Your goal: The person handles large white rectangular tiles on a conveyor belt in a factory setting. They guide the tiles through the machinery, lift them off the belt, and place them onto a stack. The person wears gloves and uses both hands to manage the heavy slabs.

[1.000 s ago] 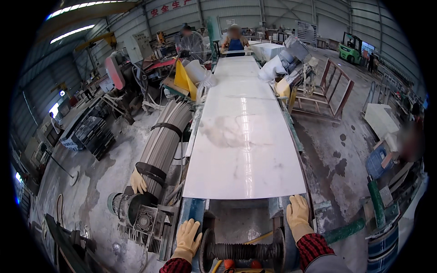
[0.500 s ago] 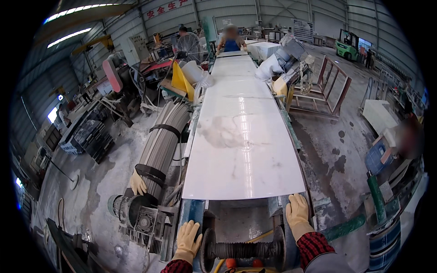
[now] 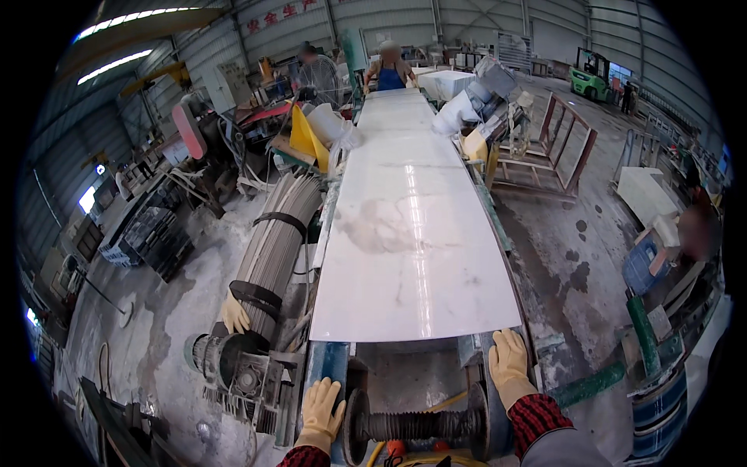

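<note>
Left hand and right hand, both gloved, lie palm down with fingers stretched out, wrapped around nothing that shows. Out past the left hand on its left, a spare glove rests on the bundled strips, just beyond a motor. Under the left hand is the blue frame, its fingertips short of the slab. That white slab lies ahead of the hands and runs away from them to a person in an apron. Between the hands, nearer than the slab, sits a roller. The right hand rests on the frame's other side, its fingertips at the slab's near corner; whether they touch it I cannot tell. To its right is a green pipe.

Should the slab slide toward the hands, from a push at the far end perhaps, it could jam the right fingers first; the left ones have more room. Were the roller to turn, a loose cuff might catch in it.
</note>
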Demonstrator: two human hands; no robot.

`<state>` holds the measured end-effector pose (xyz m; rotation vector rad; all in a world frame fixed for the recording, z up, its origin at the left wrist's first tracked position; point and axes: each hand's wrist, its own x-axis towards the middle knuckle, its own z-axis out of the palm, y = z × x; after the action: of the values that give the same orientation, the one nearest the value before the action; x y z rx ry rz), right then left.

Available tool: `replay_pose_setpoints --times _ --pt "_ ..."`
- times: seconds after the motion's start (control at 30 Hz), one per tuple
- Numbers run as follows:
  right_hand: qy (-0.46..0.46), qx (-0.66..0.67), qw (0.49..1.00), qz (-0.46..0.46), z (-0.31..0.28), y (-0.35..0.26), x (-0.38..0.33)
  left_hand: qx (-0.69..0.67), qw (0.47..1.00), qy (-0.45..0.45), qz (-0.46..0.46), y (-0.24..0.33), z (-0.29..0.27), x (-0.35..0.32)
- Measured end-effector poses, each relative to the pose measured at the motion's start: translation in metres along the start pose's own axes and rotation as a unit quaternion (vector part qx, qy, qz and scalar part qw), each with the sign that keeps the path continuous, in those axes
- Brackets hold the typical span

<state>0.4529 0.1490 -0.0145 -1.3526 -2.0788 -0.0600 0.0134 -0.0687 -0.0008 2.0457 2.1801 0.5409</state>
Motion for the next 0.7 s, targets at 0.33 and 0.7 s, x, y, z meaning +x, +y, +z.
replay_pose_setpoints --times 0.33,0.7 --pt "-0.024 0.006 0.999 0.031 -0.002 -0.001 -0.001 0.029 0.998 0.05 0.018 -0.004 0.008 -0.006" --pt "0.002 0.01 1.0 0.003 -0.007 -0.004 -0.007 -0.009 1.0 0.026 0.006 0.0 0.001 -0.018"
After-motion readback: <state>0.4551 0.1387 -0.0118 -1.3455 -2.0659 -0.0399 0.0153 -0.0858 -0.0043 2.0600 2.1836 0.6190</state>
